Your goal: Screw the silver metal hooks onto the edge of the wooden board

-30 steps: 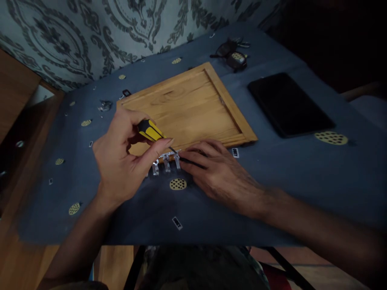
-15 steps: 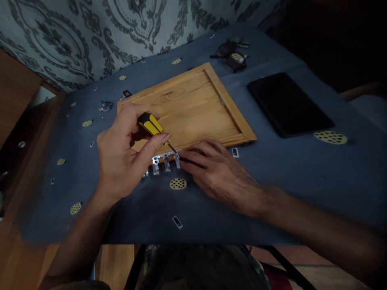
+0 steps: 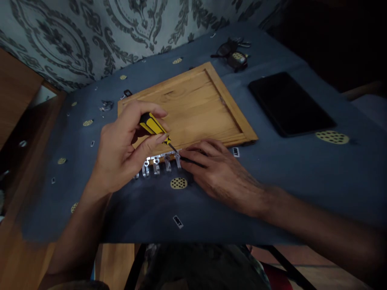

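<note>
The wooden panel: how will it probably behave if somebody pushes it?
The wooden panel looks stiff, since it has a raised wooden border. It would probably slide rather than tip, because it appears to lie flat, and it might wrinkle the blue cloth beneath it.

Left hand (image 3: 121, 149) is hiding part of wooden panel (image 3: 193, 108); metal bits (image 3: 107, 106) are blurring together; bottom edge is cropping lap (image 3: 202, 268).

Smooth wooden panel (image 3: 193, 106), shiny metal hooks (image 3: 156, 166), matt blue cloth (image 3: 217, 225), glossy black tablet (image 3: 292, 104)
</note>
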The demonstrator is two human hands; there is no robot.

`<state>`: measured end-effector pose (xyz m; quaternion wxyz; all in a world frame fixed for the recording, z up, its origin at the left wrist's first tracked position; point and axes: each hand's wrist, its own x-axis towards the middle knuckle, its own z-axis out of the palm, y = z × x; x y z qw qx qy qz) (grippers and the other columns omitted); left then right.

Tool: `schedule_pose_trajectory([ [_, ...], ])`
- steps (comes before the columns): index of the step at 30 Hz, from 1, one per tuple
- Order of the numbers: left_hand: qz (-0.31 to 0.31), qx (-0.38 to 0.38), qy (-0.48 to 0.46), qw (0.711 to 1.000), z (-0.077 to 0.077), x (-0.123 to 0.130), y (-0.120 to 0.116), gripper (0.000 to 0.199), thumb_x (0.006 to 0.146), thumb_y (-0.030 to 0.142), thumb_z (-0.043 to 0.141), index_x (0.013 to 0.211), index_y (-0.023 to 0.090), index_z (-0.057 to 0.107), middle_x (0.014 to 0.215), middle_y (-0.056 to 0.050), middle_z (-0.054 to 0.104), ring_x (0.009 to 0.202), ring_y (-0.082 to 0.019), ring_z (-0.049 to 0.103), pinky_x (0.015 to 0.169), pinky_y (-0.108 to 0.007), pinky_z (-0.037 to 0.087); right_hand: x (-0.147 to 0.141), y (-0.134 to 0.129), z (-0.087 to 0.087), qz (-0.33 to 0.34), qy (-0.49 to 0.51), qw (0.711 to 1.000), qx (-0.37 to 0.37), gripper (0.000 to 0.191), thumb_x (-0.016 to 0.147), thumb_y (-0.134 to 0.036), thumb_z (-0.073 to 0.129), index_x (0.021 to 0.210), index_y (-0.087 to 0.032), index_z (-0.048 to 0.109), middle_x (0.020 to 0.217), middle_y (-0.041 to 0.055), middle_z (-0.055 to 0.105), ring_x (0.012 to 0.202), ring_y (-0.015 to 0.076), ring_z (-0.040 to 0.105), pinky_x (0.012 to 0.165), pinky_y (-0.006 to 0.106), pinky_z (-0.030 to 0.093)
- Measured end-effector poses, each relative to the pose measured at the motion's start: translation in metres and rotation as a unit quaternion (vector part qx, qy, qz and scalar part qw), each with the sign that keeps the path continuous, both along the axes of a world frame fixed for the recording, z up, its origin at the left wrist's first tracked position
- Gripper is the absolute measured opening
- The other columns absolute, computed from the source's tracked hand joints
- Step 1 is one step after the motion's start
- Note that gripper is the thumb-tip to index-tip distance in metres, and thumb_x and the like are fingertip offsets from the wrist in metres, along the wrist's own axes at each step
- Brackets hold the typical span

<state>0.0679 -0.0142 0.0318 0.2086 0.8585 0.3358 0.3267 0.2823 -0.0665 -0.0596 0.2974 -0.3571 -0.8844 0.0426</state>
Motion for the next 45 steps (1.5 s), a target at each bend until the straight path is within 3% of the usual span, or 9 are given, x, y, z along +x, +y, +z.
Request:
schedule_pose_trajectory([
  [8, -0.023, 0.055, 0.017, 0.998, 0.001, 0.003, 0.0, 0.03, 0.092, 0.021, 0.07, 0.12, 0.023, 0.061, 0.106, -0.002, 0.072, 0.095, -0.014, 0.072, 0.079, -0.026, 0.061, 0.001, 0.0, 0.002, -0.002, -0.004, 1.0, 0.009, 0.031, 0.09, -0.006, 0.054, 0.109, -0.021, 0.074, 0.117, 0.0086, 0.076, 0.107, 0.0266, 0.06, 0.097, 0.048, 0.047],
  [13, 0.052, 0.101, -0.117, 0.987, -0.003, 0.006, -0.004, 0.028, 0.093, 0.023, 0.068, 0.121, 0.025, 0.063, 0.103, 0.0, 0.067, 0.094, -0.015, 0.072, 0.083, -0.033, 0.063, 0.001, 0.0, 0.002, 0.004, -0.001, 1.0, -0.015, 0.03, 0.092, -0.008, 0.055, 0.112, -0.02, 0.073, 0.118, 0.0081, 0.076, 0.109, 0.0265, 0.059, 0.099, 0.049, 0.046],
  [16, 0.073, 0.117, -0.119, 0.983, -0.004, 0.005, -0.005, 0.026, 0.094, 0.026, 0.069, 0.119, 0.024, 0.063, 0.103, 0.0, 0.064, 0.095, -0.016, 0.072, 0.083, -0.034, 0.063, 0.002, 0.0, 0.001, 0.002, -0.001, 1.0, -0.008, 0.028, 0.093, -0.008, 0.054, 0.11, -0.018, 0.073, 0.118, 0.0093, 0.076, 0.109, 0.0268, 0.059, 0.099, 0.048, 0.046],
  [22, 0.072, 0.077, -0.081, 0.991, -0.008, 0.004, -0.006, 0.028, 0.089, 0.026, 0.075, 0.115, 0.024, 0.065, 0.098, -0.001, 0.068, 0.089, -0.016, 0.072, 0.074, -0.028, 0.06, 0.001, 0.0, 0.002, -0.001, -0.001, 1.0, 0.006, 0.027, 0.093, -0.007, 0.052, 0.109, -0.015, 0.073, 0.116, 0.0113, 0.076, 0.107, 0.0273, 0.061, 0.097, 0.047, 0.047],
  [33, 0.078, 0.01, -0.074, 0.994, -0.007, 0.009, -0.012, 0.024, 0.091, 0.022, 0.072, 0.113, 0.027, 0.064, 0.1, 0.0, 0.07, 0.091, -0.016, 0.073, 0.078, -0.03, 0.061, 0.002, -0.001, 0.004, -0.005, -0.014, 1.0, 0.0, 0.029, 0.094, -0.007, 0.05, 0.11, -0.017, 0.072, 0.118, 0.01, 0.076, 0.109, 0.0268, 0.061, 0.098, 0.048, 0.047],
  [39, 0.054, 0.029, -0.066, 0.996, -0.008, 0.007, -0.01, 0.025, 0.092, 0.022, 0.071, 0.115, 0.025, 0.063, 0.099, 0.001, 0.071, 0.089, -0.015, 0.074, 0.076, -0.025, 0.062, 0.001, -0.002, 0.005, -0.005, -0.009, 1.0, 0.004, 0.029, 0.094, -0.006, 0.049, 0.11, -0.015, 0.072, 0.118, 0.0108, 0.076, 0.109, 0.0264, 0.061, 0.098, 0.047, 0.047],
  [45, 0.044, -0.002, -0.049, 0.998, -0.006, 0.007, -0.01, 0.026, 0.092, 0.023, 0.07, 0.116, 0.027, 0.062, 0.105, -0.001, 0.069, 0.096, -0.017, 0.074, 0.081, -0.031, 0.065, 0.001, -0.001, 0.002, -0.004, -0.011, 1.0, -0.006, 0.03, 0.093, -0.006, 0.051, 0.111, -0.017, 0.072, 0.119, 0.0101, 0.075, 0.109, 0.0268, 0.06, 0.098, 0.048, 0.047],
])
